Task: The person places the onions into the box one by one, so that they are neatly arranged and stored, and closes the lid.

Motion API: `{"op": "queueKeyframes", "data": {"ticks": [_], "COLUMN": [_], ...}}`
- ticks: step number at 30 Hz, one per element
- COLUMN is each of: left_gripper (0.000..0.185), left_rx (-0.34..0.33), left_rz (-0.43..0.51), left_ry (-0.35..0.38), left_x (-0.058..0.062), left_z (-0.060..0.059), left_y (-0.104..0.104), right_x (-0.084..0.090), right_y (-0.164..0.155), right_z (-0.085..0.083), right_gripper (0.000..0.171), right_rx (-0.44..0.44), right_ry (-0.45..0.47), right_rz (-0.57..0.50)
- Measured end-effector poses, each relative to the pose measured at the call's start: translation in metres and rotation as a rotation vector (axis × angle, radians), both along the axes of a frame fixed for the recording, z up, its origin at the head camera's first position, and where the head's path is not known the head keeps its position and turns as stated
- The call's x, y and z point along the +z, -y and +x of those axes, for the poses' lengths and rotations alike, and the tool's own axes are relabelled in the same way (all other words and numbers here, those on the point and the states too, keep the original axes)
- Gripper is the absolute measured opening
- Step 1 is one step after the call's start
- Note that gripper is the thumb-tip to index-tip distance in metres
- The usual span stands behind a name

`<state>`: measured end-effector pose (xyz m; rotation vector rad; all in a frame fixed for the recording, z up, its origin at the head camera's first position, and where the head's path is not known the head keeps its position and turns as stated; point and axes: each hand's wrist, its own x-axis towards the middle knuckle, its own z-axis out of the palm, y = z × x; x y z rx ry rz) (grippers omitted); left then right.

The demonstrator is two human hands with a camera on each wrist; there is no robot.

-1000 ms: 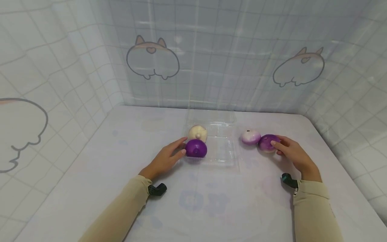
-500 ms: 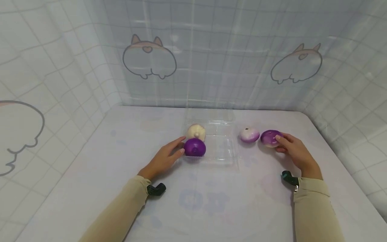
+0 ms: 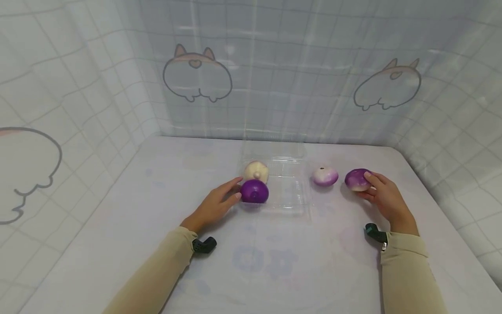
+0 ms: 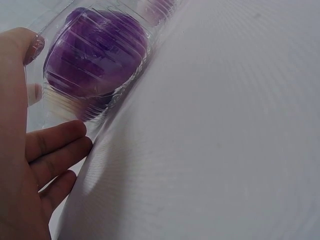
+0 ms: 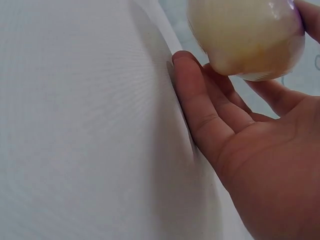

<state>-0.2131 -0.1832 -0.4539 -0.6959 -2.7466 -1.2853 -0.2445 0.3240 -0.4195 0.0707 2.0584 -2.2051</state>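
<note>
onion top [image 5: 247, 37] cut off, thumb hidden

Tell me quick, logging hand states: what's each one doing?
Left hand: open, touching the clear plastic box.
Right hand: holding the round purple-and-white turnip.

A purple-and-white onion [image 3: 357, 179] sits tilted at far right, gripped; a dark purple onion [image 3: 254, 192] lies in the clear tray's [image 3: 292, 198] near-left corner.
</note>
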Motion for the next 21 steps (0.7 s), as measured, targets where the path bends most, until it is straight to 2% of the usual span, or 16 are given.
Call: {"op": "queueKeyframes", "data": {"ticks": [3,9,14,19,21], "left_gripper": [0.057,0.057,0.057,0.057,0.057], "left_rx": [-0.002,0.001,0.003,0.002,0.001], "left_rz": [0.0,-0.01,-0.006,-0.012,-0.012], "left_ry": [0.007,0.023,0.018,0.01,0.007], "left_x": [0.001,0.0023,0.003,0.0013,0.0008], "left_z": [-0.0003,0.0003,0.0009,0.0008,0.0007], "left_y": [-0.0008,-0.0012,-0.0011,-0.0003,-0.0003], "right_x": [-0.0012,-0.0017,0.0007,0.003,0.003], "right_y": [-0.0011,-0.0014,0.0,0.0024,0.0035], "right_z": [0.0008,0.0003,0.0004,0.0011,0.0006], "right_gripper": [0.062,0.064,0.056,0.073,0.072], "right_rx": [-0.005,-0.011,-0.027,-0.035,-0.029], "right_ry": [0.0,0.001,-0.008,-0.02,-0.031], "right_rz": [-0.023,-0.108,-0.22,-0.272,-0.283]}}
